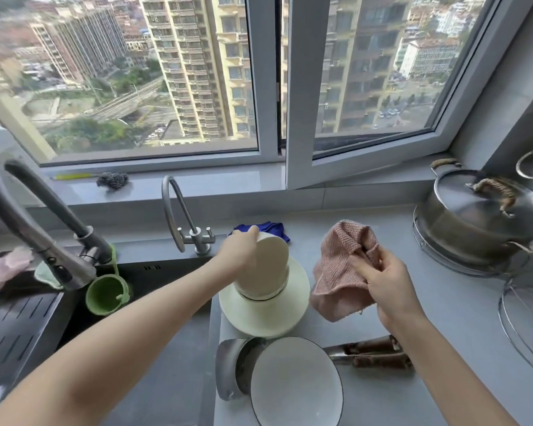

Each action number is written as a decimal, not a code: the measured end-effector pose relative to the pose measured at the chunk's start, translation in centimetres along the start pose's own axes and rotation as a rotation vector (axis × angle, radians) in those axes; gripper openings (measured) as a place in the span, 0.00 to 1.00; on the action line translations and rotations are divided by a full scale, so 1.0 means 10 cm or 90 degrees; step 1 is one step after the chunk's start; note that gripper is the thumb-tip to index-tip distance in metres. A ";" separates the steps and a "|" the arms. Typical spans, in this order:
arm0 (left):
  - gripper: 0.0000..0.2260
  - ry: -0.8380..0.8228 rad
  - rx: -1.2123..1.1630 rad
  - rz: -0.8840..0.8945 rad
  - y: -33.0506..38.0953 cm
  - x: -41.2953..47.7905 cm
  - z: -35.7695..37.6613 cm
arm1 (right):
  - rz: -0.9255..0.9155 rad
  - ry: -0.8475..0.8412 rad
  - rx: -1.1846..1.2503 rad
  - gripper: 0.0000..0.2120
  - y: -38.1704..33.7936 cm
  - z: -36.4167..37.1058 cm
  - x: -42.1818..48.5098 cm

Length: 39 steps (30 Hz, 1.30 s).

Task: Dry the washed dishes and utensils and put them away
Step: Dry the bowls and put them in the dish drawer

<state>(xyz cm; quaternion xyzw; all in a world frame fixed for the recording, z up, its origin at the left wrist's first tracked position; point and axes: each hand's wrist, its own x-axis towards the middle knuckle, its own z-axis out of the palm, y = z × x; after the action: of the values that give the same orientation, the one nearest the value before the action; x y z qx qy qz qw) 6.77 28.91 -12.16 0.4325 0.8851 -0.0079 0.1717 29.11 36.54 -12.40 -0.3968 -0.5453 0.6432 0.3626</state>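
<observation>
Head view, counter [413, 305] right of the sink [154, 281].

- Left hand [240, 251]: fingers curled round the far side of a cream bowl [266, 269], gripping it. The bowl is mouth down and tilted, its dark-lined rim against a cream plate [266, 315] lying on the counter at the sink's edge.
- Right hand [385, 282]: at 3 o'clock of the bowl, above the counter. Thumb and fingers pinch a bunched pink cloth [340, 272], which hangs down toward 8 o'clock of the hand, just beside the plate. Whether the cloth touches the plate cannot be told.
- At 6 o'clock of the plate: a white bowl with a dark rim [296, 384] leans on a steel pan [231, 370]. The pan's brown handle [374, 355] points to 3 o'clock.
- At 12 o'clock of the cream bowl: a blue cloth [273, 228], partly hidden.
- At 10 o'clock: a small curved tap [183, 219].
- At 2 o'clock, well apart: a lidded steel pot [480, 222] on a wire stand.
</observation>
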 end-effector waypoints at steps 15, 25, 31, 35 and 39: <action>0.18 0.106 0.010 0.051 -0.17 -0.02 -0.11 | -0.082 0.048 -0.059 0.10 -0.02 0.33 -0.07; 0.23 -0.109 -0.654 -0.032 -0.46 -0.14 -0.28 | -0.259 -0.011 -0.325 0.17 -0.05 1.01 -0.29; 0.20 -0.228 -0.775 0.048 -0.61 -0.28 -0.18 | -0.387 -0.294 -0.806 0.40 0.26 1.27 -0.24; 0.27 -0.220 -0.722 0.089 -0.67 -0.34 -0.17 | -0.439 -0.395 -0.954 0.28 0.27 1.14 -0.21; 0.25 -0.140 -0.789 0.020 -0.57 -0.39 -0.13 | -0.434 -0.399 -0.913 0.32 0.17 1.14 -0.38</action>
<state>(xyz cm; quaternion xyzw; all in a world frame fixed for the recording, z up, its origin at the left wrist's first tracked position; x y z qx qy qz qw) 4.18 22.57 -10.52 0.2624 0.6961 0.4645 0.4805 20.32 28.11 -12.62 -0.1482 -0.9854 0.0783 0.0300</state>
